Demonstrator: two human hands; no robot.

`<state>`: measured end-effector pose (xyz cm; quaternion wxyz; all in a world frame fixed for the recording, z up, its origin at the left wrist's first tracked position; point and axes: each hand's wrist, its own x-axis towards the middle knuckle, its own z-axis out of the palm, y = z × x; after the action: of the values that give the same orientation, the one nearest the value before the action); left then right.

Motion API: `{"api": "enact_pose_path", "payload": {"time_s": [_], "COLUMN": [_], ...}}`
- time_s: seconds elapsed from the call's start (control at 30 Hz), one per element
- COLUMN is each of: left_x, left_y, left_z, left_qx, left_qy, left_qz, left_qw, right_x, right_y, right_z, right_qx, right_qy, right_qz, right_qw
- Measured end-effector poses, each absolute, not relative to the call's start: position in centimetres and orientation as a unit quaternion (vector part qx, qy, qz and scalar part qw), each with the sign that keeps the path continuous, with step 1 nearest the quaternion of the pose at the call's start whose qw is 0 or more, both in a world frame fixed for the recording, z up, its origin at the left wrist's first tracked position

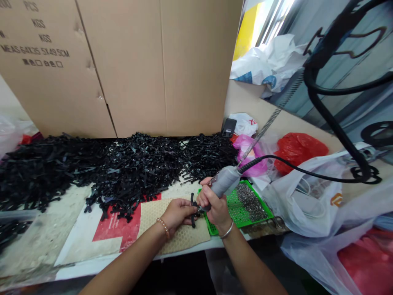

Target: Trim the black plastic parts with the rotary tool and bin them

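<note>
My left hand (179, 213) pinches a small black plastic part (193, 219) above a tan textured mat (156, 213). Wrapped round a grey electric screwdriver (225, 180) is my right hand (215, 207). The tool hangs from a coiled spring and has a black cable at its top. Its tip end meets the black part beside my left fingertips; the exact contact is hidden. Just right of my right hand lies a green tray (225, 213) with many small metal screws (250, 200) in it.
Heaps of black parts (141, 164) spread along the table before a large cardboard box (162, 69). Plastic bags, among them a red bag (299, 151) and a pink bag (253, 157), crowd the right side. A black metal arm (334, 110) overhangs there.
</note>
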<state>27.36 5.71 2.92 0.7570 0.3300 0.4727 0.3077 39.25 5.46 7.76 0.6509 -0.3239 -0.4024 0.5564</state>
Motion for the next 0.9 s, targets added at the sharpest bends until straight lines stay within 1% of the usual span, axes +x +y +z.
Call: {"api": "enact_pose_path", "payload": {"time_s": [0.6, 0.9], "left_x": [27.3, 27.4], "left_y": [5.6, 5.7], "left_z": [3.2, 3.1], "left_qx": [0.334, 0.327], "left_qy": [0.468, 0.469], "left_qz": [0.310, 0.310], "left_qw": [0.757, 0.759], "right_x": [39.5, 39.5], "right_y": [5.2, 5.1], "right_z": [7.2, 6.5], "right_qx": [-0.321, -0.327], "right_qy": [-0.432, -0.477], "right_qz": [0.542, 0.545], "right_qw": [0.646, 0.608]}}
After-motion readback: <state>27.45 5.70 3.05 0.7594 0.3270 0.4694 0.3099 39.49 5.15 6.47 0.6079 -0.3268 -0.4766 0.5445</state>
